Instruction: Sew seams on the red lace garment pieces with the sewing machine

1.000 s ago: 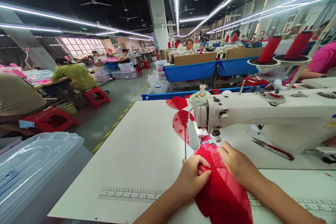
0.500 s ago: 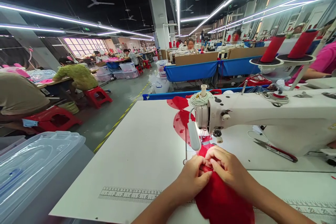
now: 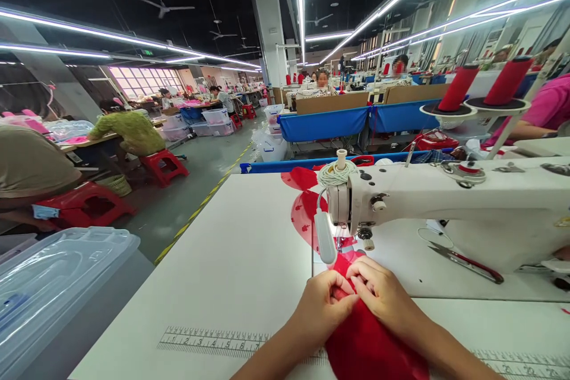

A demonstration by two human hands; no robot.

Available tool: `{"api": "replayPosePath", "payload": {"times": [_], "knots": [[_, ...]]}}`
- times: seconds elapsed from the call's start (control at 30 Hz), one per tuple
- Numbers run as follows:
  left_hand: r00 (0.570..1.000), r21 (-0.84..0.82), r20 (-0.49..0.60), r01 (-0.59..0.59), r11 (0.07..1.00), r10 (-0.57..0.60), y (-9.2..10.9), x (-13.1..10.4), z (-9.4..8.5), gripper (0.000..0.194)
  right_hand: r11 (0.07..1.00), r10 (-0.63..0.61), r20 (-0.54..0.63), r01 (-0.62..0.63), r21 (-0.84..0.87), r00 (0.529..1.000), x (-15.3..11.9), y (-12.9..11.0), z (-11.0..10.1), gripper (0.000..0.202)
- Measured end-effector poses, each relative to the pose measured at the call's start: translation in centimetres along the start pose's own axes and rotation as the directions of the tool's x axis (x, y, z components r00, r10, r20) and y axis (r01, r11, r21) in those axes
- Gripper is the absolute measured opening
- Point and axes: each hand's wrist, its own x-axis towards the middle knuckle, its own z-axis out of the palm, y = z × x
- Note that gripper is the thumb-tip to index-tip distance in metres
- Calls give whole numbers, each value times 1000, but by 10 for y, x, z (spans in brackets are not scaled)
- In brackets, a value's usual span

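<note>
red fabric panel (image 3: 371,344), on the white tabletop (image 3: 231,261), near side of the industrial sewing machine (image 3: 445,193); probably light, limp and slippery, best held taut by its edges. left hand (image 3: 327,303) and right hand (image 3: 383,291), side by side, both pinch its far part. right: red-handled scissors (image 3: 467,264); far right: 2 red thread cones (image 3: 459,89).

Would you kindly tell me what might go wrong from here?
The left hand and right hand pinch the red fabric near the sewing machine, so one might stray too close. The red fabric might pull askew in that grip. The scissors lie loose to the right and could get knocked.
</note>
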Motion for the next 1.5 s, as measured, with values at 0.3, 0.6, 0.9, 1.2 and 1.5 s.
{"api": "replayPosePath", "payload": {"times": [0.3, 0.6, 0.9, 1.2, 1.5], "knots": [[997, 167, -62, -28, 985, 39, -3, -1, 4, 15, 999, -30, -5, 30, -12, 1000, 1, 4, 2, 22], [995, 270, -25, -90, 959, 100, 0, 1, 0, 16, 999, -39, -13, 39, -19, 999, 0, 1, 0, 22], [973, 274, 31, -227, 935, 227, -3, -1, -1, 21, 999, -35, -13, 35, -28, 999, 0, 0, -1, 22], [972, 281, 41, -232, 931, 230, -1, -2, -1, 21, 999, -35, -11, 34, -38, 999, 0, 3, 1, 21], [997, 301, -18, -68, 951, 77, 5, -1, 3, 29, 999, -20, 12, 20, -34, 1000, -1, 1, -1, 23]]}}
